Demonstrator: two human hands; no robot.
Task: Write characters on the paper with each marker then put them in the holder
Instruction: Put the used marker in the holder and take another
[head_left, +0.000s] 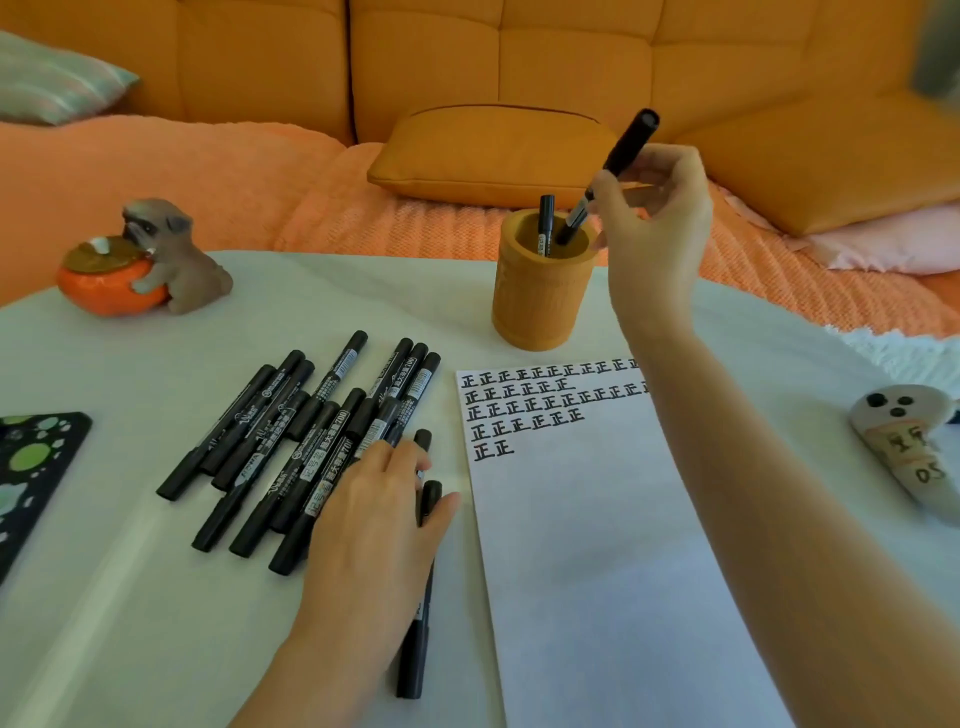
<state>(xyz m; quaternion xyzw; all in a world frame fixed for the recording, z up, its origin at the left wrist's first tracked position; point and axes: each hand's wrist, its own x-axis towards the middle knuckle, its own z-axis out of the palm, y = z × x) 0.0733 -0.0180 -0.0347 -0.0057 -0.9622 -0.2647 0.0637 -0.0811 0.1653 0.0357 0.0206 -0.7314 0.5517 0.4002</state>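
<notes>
An orange sofa (467, 52) backs the white desk (130, 597). The right hand (654, 218) has its grip pinching a tilted marker (626, 145), whose lower end is hidden inside the holder (540, 301). The left hand (374, 519) lies flat, grip released, covering part of the loose markers (291, 431). The right forearm hides the row ends on the paper (597, 545).

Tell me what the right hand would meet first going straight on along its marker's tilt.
Probably the inside of the holder: the black marker gripped by the right hand already has its lower end in the mouth, beside the standing marker. Depth inside is hidden.
</notes>
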